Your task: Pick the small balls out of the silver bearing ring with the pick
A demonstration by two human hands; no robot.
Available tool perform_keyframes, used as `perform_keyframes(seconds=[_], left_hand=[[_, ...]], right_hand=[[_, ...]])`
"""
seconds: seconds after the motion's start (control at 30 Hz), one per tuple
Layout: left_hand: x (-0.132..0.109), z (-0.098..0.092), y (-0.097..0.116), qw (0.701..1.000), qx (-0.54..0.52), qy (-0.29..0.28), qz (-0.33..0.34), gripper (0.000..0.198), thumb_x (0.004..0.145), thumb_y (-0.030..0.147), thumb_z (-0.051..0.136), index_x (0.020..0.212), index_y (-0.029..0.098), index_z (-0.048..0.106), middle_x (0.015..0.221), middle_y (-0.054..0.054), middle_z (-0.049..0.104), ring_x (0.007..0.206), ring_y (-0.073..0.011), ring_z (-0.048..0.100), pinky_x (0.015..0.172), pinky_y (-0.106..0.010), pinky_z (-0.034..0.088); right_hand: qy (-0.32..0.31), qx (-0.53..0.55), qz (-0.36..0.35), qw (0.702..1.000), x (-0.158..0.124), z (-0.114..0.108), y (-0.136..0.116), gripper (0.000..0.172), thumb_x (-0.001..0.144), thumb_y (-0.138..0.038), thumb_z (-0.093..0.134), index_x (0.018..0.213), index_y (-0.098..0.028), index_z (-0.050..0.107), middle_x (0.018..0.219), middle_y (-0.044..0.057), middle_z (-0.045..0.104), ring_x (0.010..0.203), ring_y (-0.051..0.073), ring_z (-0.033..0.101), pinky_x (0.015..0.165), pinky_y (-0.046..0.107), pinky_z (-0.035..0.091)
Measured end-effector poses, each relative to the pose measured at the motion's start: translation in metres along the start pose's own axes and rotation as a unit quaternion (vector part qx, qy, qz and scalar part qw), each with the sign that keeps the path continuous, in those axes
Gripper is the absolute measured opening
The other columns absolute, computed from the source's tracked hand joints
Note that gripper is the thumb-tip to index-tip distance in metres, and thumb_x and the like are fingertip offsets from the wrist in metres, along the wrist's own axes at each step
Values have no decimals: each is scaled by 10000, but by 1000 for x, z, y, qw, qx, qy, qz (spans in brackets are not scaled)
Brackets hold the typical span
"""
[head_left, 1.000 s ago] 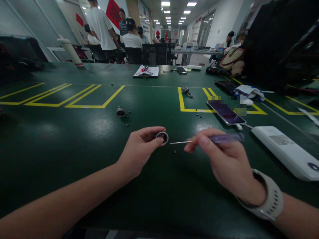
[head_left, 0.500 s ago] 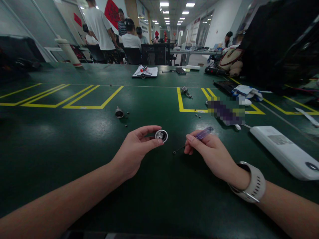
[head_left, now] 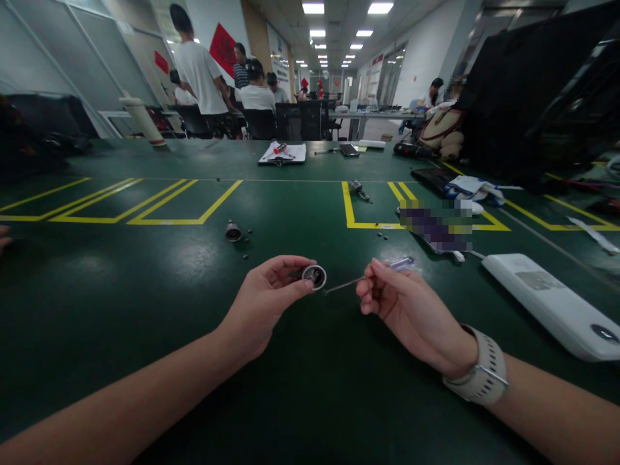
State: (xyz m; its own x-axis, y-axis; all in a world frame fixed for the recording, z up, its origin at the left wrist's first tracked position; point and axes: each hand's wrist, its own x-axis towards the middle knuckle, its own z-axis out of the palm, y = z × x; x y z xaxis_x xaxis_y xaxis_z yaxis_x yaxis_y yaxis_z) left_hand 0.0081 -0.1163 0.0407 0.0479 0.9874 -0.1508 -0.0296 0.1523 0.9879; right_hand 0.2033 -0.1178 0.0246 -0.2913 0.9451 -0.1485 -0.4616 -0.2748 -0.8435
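Note:
My left hand (head_left: 259,300) is closed around a round metal housing (head_left: 317,277), pinching its rim between thumb and fingers. The housing's open mouth faces me, and small gear-like parts show inside. In my right hand (head_left: 404,300) is a thin screwdriver (head_left: 345,284) with a clear purplish handle, mostly covered by the fingers. Its shaft points left, with the tip just below and right of the housing, apart from it. Whether anything small sits on the tip, I cannot tell. Beyond my left hand, a dark metal cup (head_left: 233,231) lies on its side, with several tiny parts (head_left: 247,240) beside it.
A metal piece with a shaft (head_left: 358,190) lies inside yellow tape (head_left: 347,205); tiny parts (head_left: 382,236) lie nearer. A blurred-out phone (head_left: 436,229) and a white power bank (head_left: 552,303) are at right. Someone's hand (head_left: 4,239) shows at the left edge. A clipboard (head_left: 282,153) lies farther back.
The screwdriver tip has moved left, closer to the housing, and the right hand has turned, hiding more of the handle. A small dark ring at the tip earlier is no longer distinct.

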Motion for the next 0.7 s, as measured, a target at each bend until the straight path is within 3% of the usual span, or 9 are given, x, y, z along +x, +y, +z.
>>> perform_keyframes(seconds=[0.13,0.27,0.47,0.7], left_hand=[[-3,2,0,1000,0,-8,10,258,670,172,730,923,176,684,910,-39,723,857,-158,654,783,-261,509],[-6,4,-1,1000,0,-14,22,266,666,177,730,929,181,694,865,-37,730,836,-166,663,782,-278,516],[-8,7,-1,999,7,-14,41,228,671,159,708,898,176,702,846,-30,735,794,-158,676,761,-272,529],[-11,9,4,997,44,-8,69,174,690,141,671,856,174,710,859,-22,739,792,-150,683,747,-249,545]], right_hand=[[-22,-92,-152,984,-7,5,4,149,874,-299,560,836,-170,623,777,24,681,678,128,642,626,264,548],[-34,-256,-268,928,-15,8,9,106,885,-237,547,900,-195,642,849,27,684,744,145,653,683,297,557],[-41,-404,-319,856,-22,11,7,133,890,-195,523,954,-200,640,881,36,672,788,156,637,712,309,535],[-86,-470,-394,785,-25,16,6,139,871,-109,518,959,-169,607,862,52,670,790,155,611,703,301,501]])
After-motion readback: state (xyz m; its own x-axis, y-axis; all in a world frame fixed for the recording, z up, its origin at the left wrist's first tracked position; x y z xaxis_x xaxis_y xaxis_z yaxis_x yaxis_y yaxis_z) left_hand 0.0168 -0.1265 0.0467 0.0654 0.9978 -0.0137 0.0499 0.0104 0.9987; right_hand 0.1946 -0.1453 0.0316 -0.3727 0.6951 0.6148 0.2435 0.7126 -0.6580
